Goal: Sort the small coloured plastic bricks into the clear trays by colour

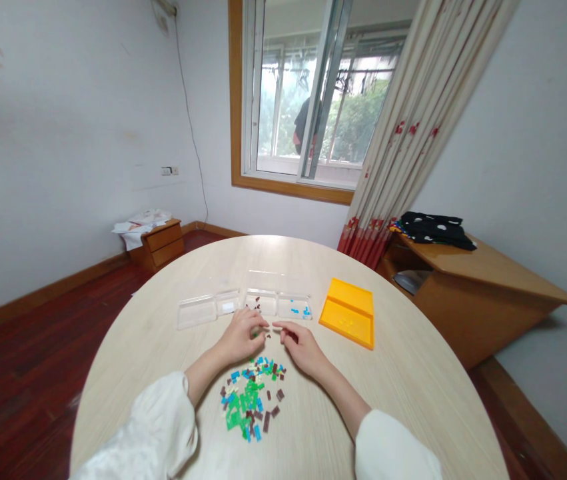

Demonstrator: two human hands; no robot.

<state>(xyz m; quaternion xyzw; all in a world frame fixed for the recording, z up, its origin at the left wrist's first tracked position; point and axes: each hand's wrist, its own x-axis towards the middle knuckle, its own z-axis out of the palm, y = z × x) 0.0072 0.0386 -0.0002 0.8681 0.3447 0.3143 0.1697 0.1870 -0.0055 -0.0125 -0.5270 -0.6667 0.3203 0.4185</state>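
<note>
My left hand [242,335] rests over the middle of the table, just in front of the clear boxes. Its fingers are curved with a gap to the thumb; a bit of green shows beneath them. My right hand [302,344] faces it with the index finger stretched out and the other fingers bent. Between the hands lies a small brown brick [268,336]. Nearer to me spreads a loose pile of small building bricks [247,399] in green, blue, brown and cream. I see nothing held in either hand.
Behind my hands stand a clear divided box [196,311] and another clear box [269,311] with brown and blue bricks in separate compartments. An open yellow case [348,313] with small yellow pieces lies at the right. The round table [353,427] has a curved edge.
</note>
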